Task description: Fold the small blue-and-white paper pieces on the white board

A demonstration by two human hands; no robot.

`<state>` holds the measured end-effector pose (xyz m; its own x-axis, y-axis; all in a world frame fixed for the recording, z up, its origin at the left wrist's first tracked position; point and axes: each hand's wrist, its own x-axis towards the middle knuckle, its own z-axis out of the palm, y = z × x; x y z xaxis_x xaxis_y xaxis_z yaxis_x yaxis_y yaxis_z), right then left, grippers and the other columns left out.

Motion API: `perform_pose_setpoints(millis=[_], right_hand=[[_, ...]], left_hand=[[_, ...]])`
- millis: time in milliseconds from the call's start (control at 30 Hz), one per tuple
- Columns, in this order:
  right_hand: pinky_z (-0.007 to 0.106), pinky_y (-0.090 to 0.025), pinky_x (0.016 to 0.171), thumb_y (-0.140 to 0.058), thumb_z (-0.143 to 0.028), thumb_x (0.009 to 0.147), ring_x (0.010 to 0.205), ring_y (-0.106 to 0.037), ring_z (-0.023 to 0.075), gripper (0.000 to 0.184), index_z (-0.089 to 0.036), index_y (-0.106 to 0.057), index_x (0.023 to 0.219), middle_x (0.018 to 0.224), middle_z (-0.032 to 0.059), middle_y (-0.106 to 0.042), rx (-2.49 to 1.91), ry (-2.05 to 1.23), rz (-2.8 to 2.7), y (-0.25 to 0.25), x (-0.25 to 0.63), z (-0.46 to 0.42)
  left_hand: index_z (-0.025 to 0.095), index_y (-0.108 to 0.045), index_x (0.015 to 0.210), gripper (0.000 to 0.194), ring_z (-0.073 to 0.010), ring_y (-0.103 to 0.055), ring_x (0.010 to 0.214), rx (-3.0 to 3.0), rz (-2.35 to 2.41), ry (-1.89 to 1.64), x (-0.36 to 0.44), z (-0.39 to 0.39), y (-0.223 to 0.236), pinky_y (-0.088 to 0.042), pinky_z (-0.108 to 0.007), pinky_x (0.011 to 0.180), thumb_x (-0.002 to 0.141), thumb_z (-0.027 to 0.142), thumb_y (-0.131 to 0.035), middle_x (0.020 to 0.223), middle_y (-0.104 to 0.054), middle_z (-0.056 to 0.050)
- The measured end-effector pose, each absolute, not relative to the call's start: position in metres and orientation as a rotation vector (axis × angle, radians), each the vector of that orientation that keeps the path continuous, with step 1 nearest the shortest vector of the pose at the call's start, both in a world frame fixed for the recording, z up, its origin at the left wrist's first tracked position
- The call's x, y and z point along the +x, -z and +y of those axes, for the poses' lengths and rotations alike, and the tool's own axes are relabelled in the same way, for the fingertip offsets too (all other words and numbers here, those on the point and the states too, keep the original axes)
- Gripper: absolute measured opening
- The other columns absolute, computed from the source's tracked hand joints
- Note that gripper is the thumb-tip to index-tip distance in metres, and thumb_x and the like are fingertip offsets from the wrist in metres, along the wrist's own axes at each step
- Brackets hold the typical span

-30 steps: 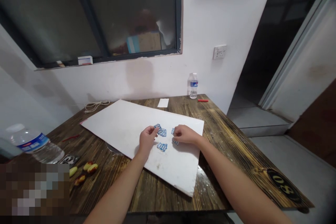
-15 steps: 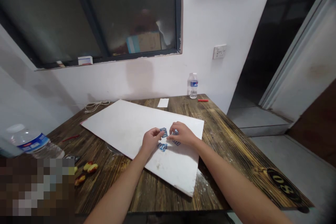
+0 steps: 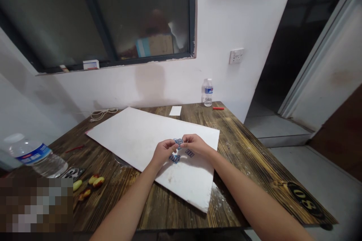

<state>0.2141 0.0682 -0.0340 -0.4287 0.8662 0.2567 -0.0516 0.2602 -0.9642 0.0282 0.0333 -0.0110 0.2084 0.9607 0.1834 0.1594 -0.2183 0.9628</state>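
Note:
Over the right half of a white board, my left hand and my right hand meet fingertip to fingertip. Both are closed in a pinch on small flat blue pieces with irregular edges and a printed pattern. The pieces touch or overlap; which edge belongs to which is too small to tell. Just below my left fingers lies another blue piece on the board. A further dark-blue striped piece rests under my right hand.
The board lies askew on a dark wooden table. A large water bottle and several red-and-yellow fruits are at left. Toward the wall are a cable, a white paper, a small water bottle and a red stick-like item.
My hands have come together. The piece in my right hand, earlier apart from the one in my left, now meets it between my fingertips. The pieces on the board stay put.

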Motion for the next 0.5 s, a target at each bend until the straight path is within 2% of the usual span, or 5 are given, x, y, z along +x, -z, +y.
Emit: perform_pose_setpoints(millis=[267,500], right_hand=[[0.024,-0.036,0.055,-0.077,-0.050,0.063,0.057,-0.047,0.0109,0.037,-0.017,-0.060,0.066,0.063,-0.0006,-0.058,-0.742,-1.336,-1.537,0.035,0.210,0.068],[0.025,-0.034,0.057,-0.071,-0.053,0.070,0.057,-0.043,0.0103,0.038,-0.017,-0.059,0.066,0.061,-0.0025,-0.050,-0.744,-1.302,-1.546,0.018,0.223,0.065]], left_hand=[[0.016,-0.064,0.066,0.032,-0.0098,-0.045,0.050,1.595,1.147,-1.182,0.027,0.034,0.013,-0.036,-0.022,0.049,0.071,0.047,-0.070,0.054,-0.056,0.001],[0.015,-0.063,0.067,0.029,-0.0094,-0.046,0.051,1.531,1.194,-1.299,0.029,0.034,0.008,-0.036,-0.022,0.050,0.069,0.044,-0.071,0.055,-0.055,0.002]])
